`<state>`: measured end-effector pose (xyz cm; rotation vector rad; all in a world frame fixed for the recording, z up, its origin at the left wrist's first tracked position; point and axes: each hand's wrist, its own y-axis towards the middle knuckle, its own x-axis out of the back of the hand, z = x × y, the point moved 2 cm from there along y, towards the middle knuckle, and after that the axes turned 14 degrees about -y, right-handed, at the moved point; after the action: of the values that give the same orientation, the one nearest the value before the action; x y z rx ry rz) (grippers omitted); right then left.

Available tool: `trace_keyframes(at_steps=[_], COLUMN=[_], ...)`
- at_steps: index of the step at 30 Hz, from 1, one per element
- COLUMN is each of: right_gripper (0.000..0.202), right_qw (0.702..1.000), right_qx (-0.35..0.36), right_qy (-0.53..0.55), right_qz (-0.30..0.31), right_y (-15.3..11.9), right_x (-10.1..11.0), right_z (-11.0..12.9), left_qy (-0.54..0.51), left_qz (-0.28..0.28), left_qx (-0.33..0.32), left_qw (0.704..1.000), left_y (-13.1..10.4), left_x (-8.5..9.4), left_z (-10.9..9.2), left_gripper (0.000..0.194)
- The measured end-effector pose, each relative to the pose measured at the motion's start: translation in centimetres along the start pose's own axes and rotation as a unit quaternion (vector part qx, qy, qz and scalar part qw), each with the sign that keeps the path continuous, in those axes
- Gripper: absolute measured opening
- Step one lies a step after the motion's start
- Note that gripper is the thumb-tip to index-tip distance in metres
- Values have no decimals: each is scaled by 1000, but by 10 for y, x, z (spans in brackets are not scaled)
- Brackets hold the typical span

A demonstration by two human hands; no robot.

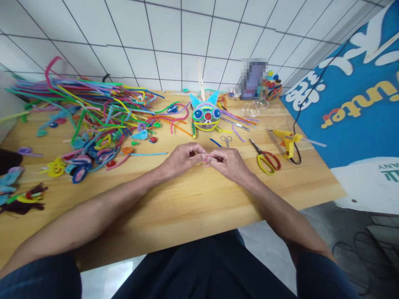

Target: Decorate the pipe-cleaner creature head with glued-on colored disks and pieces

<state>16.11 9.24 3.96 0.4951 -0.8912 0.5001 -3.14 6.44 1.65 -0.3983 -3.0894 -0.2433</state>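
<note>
My left hand [186, 158] and my right hand [228, 162] meet above the middle of the wooden table, fingertips pinched close together. Between them is a small piece of pink pipe cleaner [205, 158], mostly covered by the fingers. Just beyond stands a round craft figure [206, 117] with blue pointed ears, blue eyes, a red nose and yellow trim. Small scissors [226, 140] lie behind my right hand. To the left of my left hand, a light blue pipe cleaner [149, 154] rests on the wood.
A big heap of coloured pipe cleaners [90, 97] covers the table's left side. Scissors with red and yellow handles [267, 161] and a yellow glue gun [289, 143] with a black cord lie right. Clear plastic domes [251, 109] sit at the back, before a tiled wall [165, 37].
</note>
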Motion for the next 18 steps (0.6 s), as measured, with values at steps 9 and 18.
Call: trace_keyframes(at_steps=[9, 18], right_gripper=[22, 26], right_qw=[999, 996], right_qx=[23, -7], right_qy=[-22, 19], right_qz=[33, 83], right_y=[2, 3], right_x=[1, 9], right_z=[-5, -3], left_qy=[-35, -61], left_qz=[10, -56], left_qx=[55, 48], left_qw=[998, 995], left_y=[1, -3], left_x=[1, -8], left_z=[8, 12], left_gripper=[33, 35])
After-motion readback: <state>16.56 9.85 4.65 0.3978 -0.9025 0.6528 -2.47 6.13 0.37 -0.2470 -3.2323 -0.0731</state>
